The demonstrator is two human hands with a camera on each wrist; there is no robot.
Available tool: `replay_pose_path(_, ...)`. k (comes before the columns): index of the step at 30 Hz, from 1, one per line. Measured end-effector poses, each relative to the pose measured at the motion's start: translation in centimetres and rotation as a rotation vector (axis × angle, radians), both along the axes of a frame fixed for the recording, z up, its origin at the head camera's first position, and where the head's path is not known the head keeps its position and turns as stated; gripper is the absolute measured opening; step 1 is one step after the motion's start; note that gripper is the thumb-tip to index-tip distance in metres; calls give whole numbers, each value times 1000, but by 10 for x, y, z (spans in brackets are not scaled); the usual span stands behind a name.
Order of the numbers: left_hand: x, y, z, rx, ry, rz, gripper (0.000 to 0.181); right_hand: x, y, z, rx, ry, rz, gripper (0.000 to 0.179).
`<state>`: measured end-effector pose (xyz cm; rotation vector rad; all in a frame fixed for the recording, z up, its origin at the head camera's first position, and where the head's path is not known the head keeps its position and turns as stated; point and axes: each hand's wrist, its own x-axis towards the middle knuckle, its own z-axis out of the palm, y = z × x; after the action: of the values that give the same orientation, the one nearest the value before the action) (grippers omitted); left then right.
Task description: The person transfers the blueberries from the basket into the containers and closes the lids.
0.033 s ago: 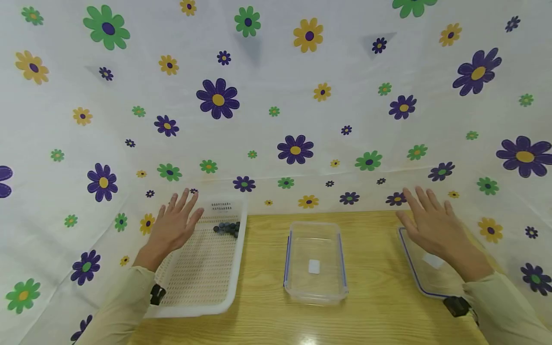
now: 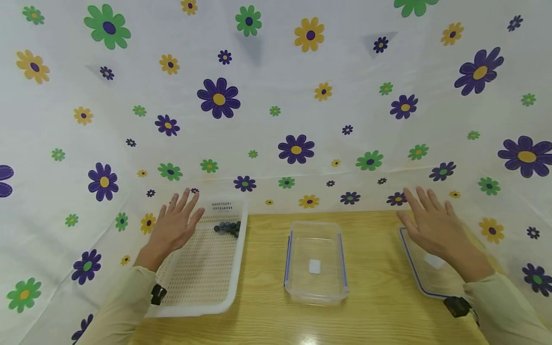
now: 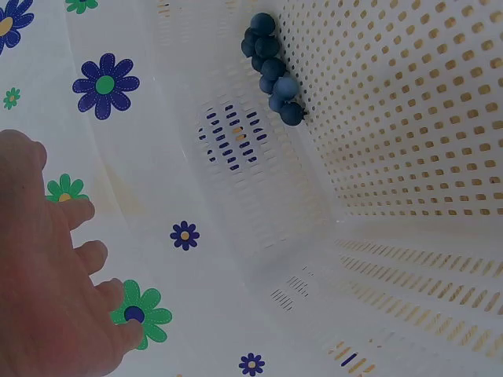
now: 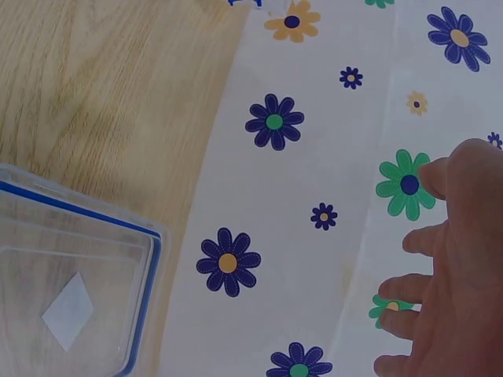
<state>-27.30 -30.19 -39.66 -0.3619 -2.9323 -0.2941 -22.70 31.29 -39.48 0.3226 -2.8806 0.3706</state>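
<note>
My left hand [image 2: 172,227] hovers over the left side of a white perforated basket [image 2: 235,282], palm down, fingers spread, holding nothing. At the basket's far right end lies a cluster of small dark blue round berries [image 3: 271,69]. Over on the right, my right hand [image 2: 435,230] is also held up with fingers apart and nothing in it. Below it rests a clear lid [image 2: 416,268] with a blue seal, partly hidden by the hand and forearm. Between the hands a clear plastic box [image 2: 325,282] with blue strips along its sides stands on the table.
The wooden table [image 2: 267,287] carries the basket, box and lid. A white flower-printed cloth [image 2: 267,134] rises behind the table and along both sides. White labels show on the box and the lid. Each wrist wears a small black device.
</note>
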Motion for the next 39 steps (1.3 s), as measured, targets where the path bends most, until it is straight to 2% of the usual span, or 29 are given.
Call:
replay_pose_path(9,2,-2,0,14,7,3,69,-1,-5,-3,15,-10,15,69)
replay_pose_path(17,-5,4,-2,78,14,-14,69,2,-7,-3,23,-10,14,69)
replay_pose_path(20,-9,4,-7,156,18,-27,68,6,-9,-4,0,26,25,67)
replay_pose_path(24,-14,3,-14,287,-17,-22,67,13,-15,-5,-79,64,53,64)
replay_pose_path(29,-21,-4,-25,437,-66,18,63,20,-27,-16,-256,29,96,63)
replay_pose_path(32,-27,-7,-29,543,-131,50,65,24,-35,-24,-367,38,121,63)
replay_pose_path(36,-34,-8,-32,683,-216,86,68,27,-46,-35,-460,101,170,61)
replay_pose_path(39,-36,-7,-36,773,-264,100,67,25,-54,-44,-527,105,211,60)
